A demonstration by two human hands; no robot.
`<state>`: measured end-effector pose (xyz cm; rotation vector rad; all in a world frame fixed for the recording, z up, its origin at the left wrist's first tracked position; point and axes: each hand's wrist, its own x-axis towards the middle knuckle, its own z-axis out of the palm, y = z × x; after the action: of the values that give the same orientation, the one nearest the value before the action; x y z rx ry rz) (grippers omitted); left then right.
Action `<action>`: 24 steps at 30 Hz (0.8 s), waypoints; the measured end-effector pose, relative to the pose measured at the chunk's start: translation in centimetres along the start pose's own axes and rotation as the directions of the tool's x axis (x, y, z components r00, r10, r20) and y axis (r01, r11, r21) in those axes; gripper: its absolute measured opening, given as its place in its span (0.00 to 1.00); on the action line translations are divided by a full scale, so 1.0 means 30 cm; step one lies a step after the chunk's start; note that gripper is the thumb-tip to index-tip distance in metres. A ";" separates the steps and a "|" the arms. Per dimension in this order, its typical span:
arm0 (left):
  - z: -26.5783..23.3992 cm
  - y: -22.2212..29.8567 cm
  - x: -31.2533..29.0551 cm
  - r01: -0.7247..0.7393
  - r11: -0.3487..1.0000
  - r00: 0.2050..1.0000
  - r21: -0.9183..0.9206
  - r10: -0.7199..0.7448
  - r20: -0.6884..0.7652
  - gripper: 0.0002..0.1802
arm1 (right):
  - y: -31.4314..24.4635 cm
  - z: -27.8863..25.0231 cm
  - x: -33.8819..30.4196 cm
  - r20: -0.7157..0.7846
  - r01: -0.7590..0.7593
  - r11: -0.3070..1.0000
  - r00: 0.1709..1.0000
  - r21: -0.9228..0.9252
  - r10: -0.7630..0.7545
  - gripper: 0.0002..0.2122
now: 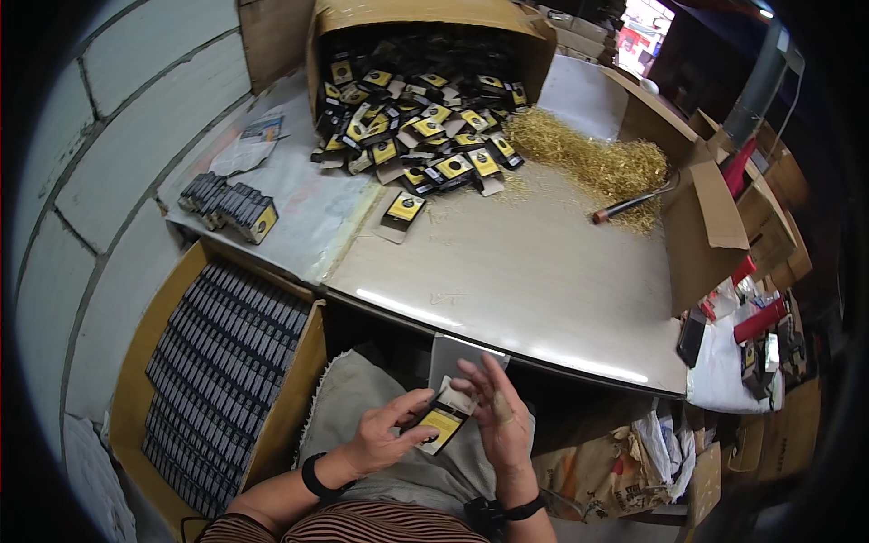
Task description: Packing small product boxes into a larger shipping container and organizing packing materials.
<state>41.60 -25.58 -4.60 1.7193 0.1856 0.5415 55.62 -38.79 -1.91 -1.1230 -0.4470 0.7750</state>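
A small black and yellow carton (440,423) is held over my lap, pinched between the thumb and fingers of my left hand (382,436). Its upper end stands open, with a pale flap showing. Close beside that end, my right hand (505,434) is raised with its fingers apart; whether a fingertip touches the flap I cannot tell. A covering is wrapped on part of the right hand's thumb. On the table ahead lies a single carton (405,207) of the same kind, its flap folded out.
A large cardboard box (434,13) on its side spills similar cartons. Gold shredded filler (597,167) and a dark-handled tool (625,206) lie at the right. Stacked cartons (231,206) stand at the left, above a deep box (312,362) packed with rows of cartons.
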 end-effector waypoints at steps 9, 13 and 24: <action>0.017 -0.008 0.052 -0.254 0.958 0.965 0.132 0.261 -0.035 0.32 | 0.011 0.074 0.024 0.256 -0.183 0.882 0.964 0.434 0.073 0.29; -0.027 -0.054 0.022 -0.301 0.874 0.952 0.380 0.302 0.060 0.27 | 0.012 0.110 0.042 0.169 -0.245 0.955 0.961 0.164 0.218 0.24; -0.022 0.008 0.054 0.049 0.996 0.996 0.072 -0.043 -0.084 0.48 | 0.017 0.124 0.023 -0.112 -0.058 0.865 0.994 -0.498 0.003 0.09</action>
<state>42.69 -24.38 -3.89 1.7610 0.3071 0.5780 53.41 -35.83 -0.98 -1.6552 -0.5589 0.6348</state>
